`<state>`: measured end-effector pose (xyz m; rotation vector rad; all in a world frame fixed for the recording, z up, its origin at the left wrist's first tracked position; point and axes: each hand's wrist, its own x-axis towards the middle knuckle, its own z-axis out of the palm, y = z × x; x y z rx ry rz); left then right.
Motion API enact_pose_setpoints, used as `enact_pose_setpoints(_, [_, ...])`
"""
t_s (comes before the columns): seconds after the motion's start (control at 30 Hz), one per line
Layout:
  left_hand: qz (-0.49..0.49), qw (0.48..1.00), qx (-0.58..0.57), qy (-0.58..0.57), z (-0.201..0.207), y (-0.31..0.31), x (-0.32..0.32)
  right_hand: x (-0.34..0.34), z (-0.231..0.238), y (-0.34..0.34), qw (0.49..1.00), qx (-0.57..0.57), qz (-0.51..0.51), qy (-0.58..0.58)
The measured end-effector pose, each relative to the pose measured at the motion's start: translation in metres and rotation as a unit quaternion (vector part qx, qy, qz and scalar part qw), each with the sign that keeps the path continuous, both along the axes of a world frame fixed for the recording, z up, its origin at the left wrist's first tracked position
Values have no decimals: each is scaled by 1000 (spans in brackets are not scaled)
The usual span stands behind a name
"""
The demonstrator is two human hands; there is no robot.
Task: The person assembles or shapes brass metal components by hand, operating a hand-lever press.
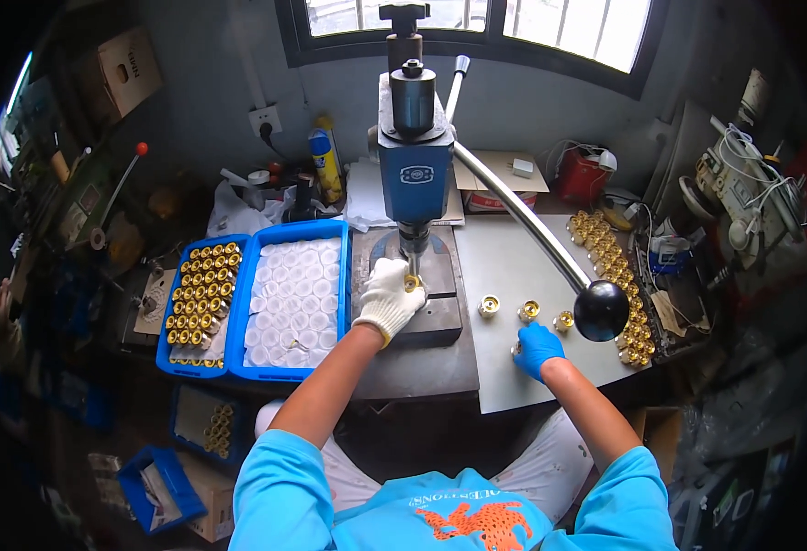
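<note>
While window (477, 23) lights grey bench (514, 266) | left hand (387, 298) pinching brass fitting (412, 283) | right hand (538, 349) curled, grip unclear

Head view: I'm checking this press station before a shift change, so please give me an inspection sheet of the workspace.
Surface: grey metal bench top, worn, mostly bare in the middle.
Job's things: blue hand press with long lever; brass fitting under the ram; three loose fittings; a row of fittings at right.
Clutter: blue tray of brass fittings, blue tray of white discs, spray can, papers.
Grippers: left hand, white glove, holds the fitting; right hand, blue glove, rests on the bench.
Cables: plug at wall socket; white wires at right.
Surroundings: barred window, cardboard boxes.
</note>
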<state>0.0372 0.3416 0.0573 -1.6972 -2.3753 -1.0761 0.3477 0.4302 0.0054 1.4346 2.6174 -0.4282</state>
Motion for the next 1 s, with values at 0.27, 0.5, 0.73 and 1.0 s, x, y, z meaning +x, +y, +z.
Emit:
enact_pose_setpoints(0.27, [-7,998,-60,-16,13,-12,0,1,25,-18,990,126,42,44])
enact_pose_setpoints(0.5, [75,985,149,38,15,-144,-99,-29,231,-39,700,-139,137,687])
enact_pose_setpoints(0.73, [419,895,-17,150,20,-333,-258,-45,275,-114,931,-49,-29,361])
enact_pose_setpoints(1.0, [419,867,-267,22,12,-358,-312,-126,72,-12,851,-41,-136,506])
